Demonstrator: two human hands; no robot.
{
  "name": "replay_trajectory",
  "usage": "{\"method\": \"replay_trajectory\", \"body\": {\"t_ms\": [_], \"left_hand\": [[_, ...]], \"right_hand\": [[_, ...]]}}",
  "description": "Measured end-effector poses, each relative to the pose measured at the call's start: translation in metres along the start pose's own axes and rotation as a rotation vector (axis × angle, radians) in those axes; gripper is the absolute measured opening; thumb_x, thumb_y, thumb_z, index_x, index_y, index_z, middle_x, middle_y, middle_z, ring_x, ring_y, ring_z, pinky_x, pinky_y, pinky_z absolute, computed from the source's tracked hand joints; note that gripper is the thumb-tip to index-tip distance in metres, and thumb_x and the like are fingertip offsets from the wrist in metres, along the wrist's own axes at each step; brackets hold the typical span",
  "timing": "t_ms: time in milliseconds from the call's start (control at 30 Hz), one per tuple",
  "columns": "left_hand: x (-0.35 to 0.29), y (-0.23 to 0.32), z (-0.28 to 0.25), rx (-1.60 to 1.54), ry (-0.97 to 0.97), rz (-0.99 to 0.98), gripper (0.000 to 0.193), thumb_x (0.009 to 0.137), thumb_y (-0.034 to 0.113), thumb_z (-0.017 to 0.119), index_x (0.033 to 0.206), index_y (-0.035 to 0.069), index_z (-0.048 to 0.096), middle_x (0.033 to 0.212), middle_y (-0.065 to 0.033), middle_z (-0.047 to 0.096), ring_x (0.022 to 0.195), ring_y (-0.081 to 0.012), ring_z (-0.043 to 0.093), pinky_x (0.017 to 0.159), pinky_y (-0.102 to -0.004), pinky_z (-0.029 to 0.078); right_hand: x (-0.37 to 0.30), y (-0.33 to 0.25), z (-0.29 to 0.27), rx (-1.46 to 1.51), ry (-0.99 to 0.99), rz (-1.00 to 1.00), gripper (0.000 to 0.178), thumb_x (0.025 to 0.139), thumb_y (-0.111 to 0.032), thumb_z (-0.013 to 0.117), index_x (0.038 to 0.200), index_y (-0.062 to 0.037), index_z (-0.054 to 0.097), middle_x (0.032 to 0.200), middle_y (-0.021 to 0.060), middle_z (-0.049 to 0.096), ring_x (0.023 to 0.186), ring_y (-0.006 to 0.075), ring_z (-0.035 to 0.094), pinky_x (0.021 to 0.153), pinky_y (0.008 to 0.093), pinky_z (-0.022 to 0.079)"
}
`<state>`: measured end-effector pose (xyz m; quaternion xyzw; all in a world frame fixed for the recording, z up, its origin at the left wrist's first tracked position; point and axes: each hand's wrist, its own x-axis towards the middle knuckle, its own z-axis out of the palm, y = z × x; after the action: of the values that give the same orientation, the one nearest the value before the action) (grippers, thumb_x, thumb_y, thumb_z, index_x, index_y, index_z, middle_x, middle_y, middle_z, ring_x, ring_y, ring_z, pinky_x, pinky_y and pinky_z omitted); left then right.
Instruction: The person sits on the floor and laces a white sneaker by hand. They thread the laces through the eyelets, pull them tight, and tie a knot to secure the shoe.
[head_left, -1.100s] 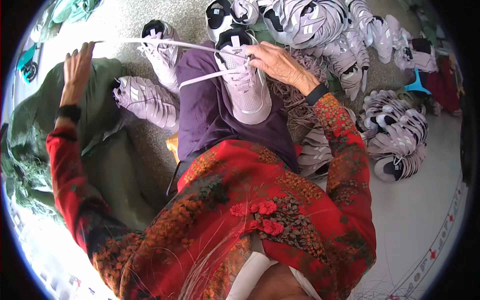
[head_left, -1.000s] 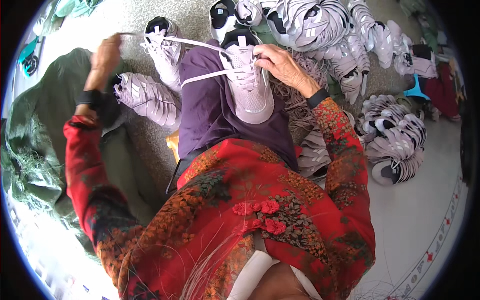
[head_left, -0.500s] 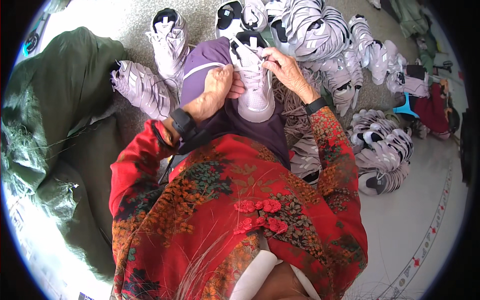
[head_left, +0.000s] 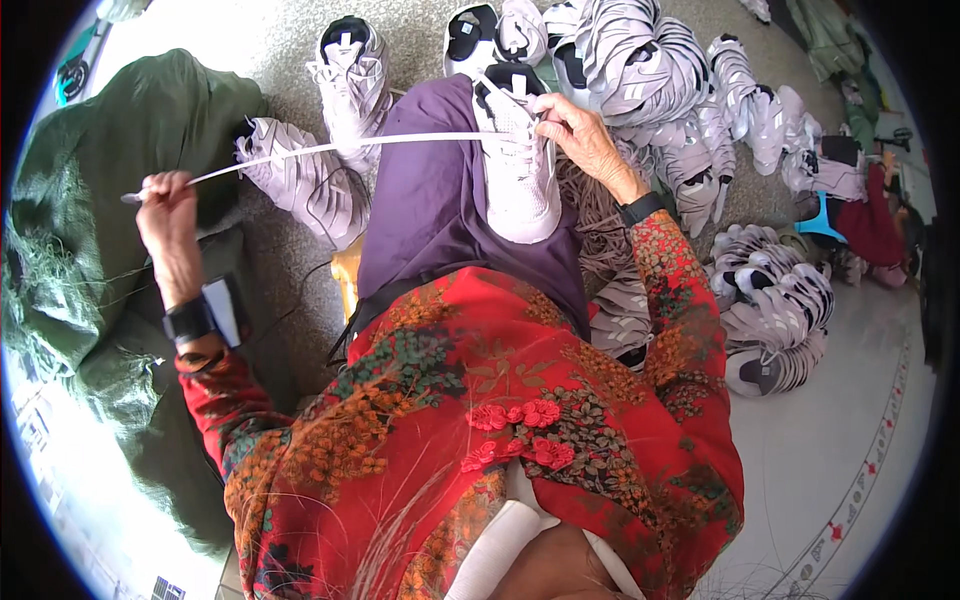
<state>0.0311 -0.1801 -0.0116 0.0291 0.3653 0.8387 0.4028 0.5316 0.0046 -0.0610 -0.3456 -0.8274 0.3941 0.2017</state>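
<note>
A pale pinkish-white sneaker (head_left: pixel 520 190) rests on my purple-trousered lap, toe toward me, its laces partly threaded. From its upper eyelets a white shoelace (head_left: pixel 330 147) runs taut to the left. My left hand (head_left: pixel 168 205), out beside the green cloth, pinches that lace close to its end. At the right side of the sneaker's collar, my right hand (head_left: pixel 575 130) is closed with thumb and fingers on the upper edge by the eyelets. Whether a lace is also between those fingers is hidden.
Finished-looking sneakers (head_left: pixel 350 80) stand beyond and left of my knee. Stacks of shoe uppers (head_left: pixel 645 60) lie at the far right, with another pile (head_left: pixel 770 305) nearer. Bundled laces (head_left: pixel 600 215) hang by my right thigh. A large green cloth sack (head_left: pixel 120 150) fills the left.
My left hand has swung from beside the sneaker far out to the left, drawing the lace out straight. My right hand has stayed at the collar.
</note>
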Motion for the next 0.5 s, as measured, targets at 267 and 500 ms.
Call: {"method": "replay_trajectory", "body": {"t_ms": [267,500], "left_hand": [[-0.073,-0.150,0.074,1.220,-0.483,0.114,0.019,0.094,0.026,0.050,0.103,0.010,0.054,0.067,-0.0027,0.053,0.061,-0.0138,0.050,0.056,-0.0288,0.043],[-0.100,-0.257,0.102,1.393,-0.862,0.415,0.006,0.083,0.010,0.060,0.086,0.005,0.059,0.076,-0.0116,0.059,0.072,-0.0293,0.061,0.064,-0.0354,0.047]], "right_hand": [[0.029,-0.039,-0.008,-0.422,0.133,-0.351,0.010,0.076,-0.014,0.066,0.083,-0.0089,0.061,0.084,0.0046,0.053,0.084,0.0217,0.048,0.076,0.0350,0.041],[0.035,-0.037,0.036,-0.480,0.112,-0.271,0.006,0.070,-0.008,0.066,0.072,-0.0077,0.060,0.088,0.0043,0.051,0.088,0.0245,0.047,0.078,0.0364,0.038]]}}
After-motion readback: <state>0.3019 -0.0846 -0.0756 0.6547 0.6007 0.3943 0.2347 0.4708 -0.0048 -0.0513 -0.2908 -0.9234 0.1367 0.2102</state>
